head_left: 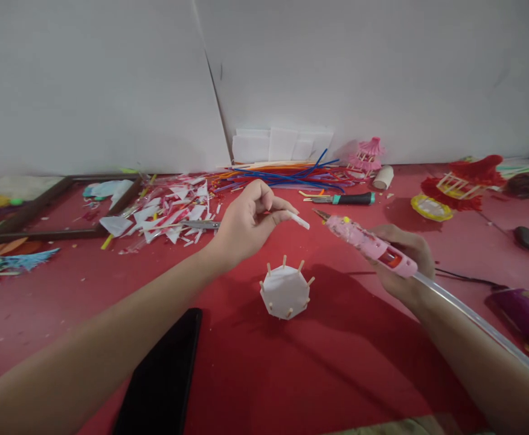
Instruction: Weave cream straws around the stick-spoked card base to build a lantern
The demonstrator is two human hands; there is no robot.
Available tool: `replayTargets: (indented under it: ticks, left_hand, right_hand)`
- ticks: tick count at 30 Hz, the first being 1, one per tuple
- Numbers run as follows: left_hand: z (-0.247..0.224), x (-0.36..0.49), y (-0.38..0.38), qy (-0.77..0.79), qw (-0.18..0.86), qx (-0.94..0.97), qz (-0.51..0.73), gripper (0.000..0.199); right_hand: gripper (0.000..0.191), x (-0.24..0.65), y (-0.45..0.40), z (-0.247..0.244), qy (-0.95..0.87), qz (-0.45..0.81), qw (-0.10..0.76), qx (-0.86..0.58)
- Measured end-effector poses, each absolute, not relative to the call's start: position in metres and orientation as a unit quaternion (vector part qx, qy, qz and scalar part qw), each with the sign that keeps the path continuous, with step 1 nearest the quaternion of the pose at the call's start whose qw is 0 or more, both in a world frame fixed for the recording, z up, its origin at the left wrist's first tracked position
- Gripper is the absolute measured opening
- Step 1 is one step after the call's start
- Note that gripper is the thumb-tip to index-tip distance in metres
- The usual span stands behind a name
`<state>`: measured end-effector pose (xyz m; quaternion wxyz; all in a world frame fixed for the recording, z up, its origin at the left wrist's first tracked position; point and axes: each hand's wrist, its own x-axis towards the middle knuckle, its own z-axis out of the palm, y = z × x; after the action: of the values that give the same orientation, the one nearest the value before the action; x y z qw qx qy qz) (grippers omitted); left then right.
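My left hand [252,220] pinches a short white strip [299,221] by one end, its other end pointing right. A pink hot glue gun [359,238] is gripped in my right hand [404,257], its nozzle just right of the strip and apart from it. A long clear glue stick [477,320] runs out of the gun's back along my forearm. Below and between both hands, a white many-sided piece [286,291] rests on the red table, with several short wooden sticks standing around its edge. Neither hand touches that piece.
Scraps of white and red paper [174,208] lie left, beside a dark frame [56,232]. Behind are coloured pipe cleaners [282,178] and a utility knife [352,199]. Small pink [368,158] and red models [466,181] stand right. A black tablet [162,377] lies in front.
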<state>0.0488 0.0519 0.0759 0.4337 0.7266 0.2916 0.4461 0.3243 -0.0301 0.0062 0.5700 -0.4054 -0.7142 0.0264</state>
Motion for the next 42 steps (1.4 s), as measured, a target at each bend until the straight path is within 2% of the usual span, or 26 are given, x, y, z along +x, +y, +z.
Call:
replayTargets:
  ticks: [8, 15, 25, 35, 42]
  left_hand:
    - [0.083, 0.050, 0.047, 0.294, 0.450, 0.744, 0.397, 0.033]
    - [0.085, 0.050, 0.049, 0.310, 0.481, 0.729, 0.376, 0.032]
    - [0.096, 0.048, 0.050, 0.333, 0.479, 0.743, 0.329, 0.034]
    - [0.096, 0.046, 0.054, 0.329, 0.488, 0.747, 0.308, 0.036]
    - [0.102, 0.048, 0.052, 0.363, 0.494, 0.731, 0.300, 0.036]
  right_hand:
    - [0.037, 0.333, -0.027, 0.002, -0.752, 0.035, 0.552, -0.358]
    - [0.033, 0.333, -0.025, 0.007, -0.782, 0.000, 0.535, -0.321]
    - [0.016, 0.330, -0.029, 0.015, -0.789, -0.063, 0.507, -0.342]
    - [0.024, 0.337, -0.029, 0.014, -0.810, -0.094, 0.463, -0.346]
    - [0.028, 0.336, -0.032, 0.020, -0.806, -0.112, 0.463, -0.351]
